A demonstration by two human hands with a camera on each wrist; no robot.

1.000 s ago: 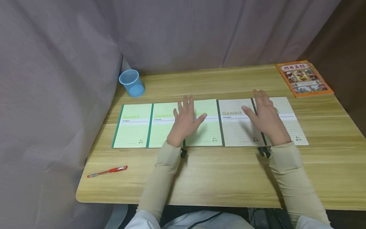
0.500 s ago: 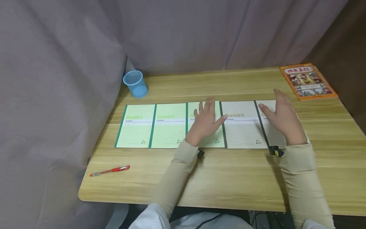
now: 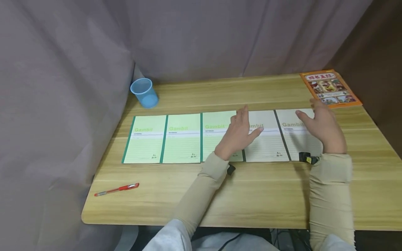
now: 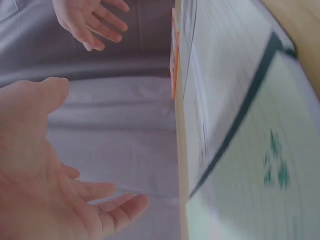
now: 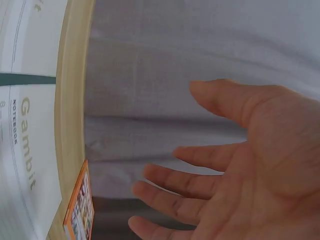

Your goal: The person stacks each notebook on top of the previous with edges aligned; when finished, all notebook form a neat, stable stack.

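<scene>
Under both palms: nothing gripped. Left hand [image 3: 239, 134] flat, fingers straight, over the seam between the third green notebook [image 3: 218, 134] and first grey notebook [image 3: 265, 137]. Right hand [image 3: 323, 129] open too, above the right edge of the last grey notebook [image 3: 296, 134]. The row of five runs left to right along the table [image 3: 251, 195], so the grey pair sits directly below the hands, the right one nearer the orange book [image 3: 329, 89]. Wrist views show the palms lifted off the covers; the head view can't settle contact. Cup [image 3: 143, 92] and pen [image 3: 117, 189] lie well left.
</scene>
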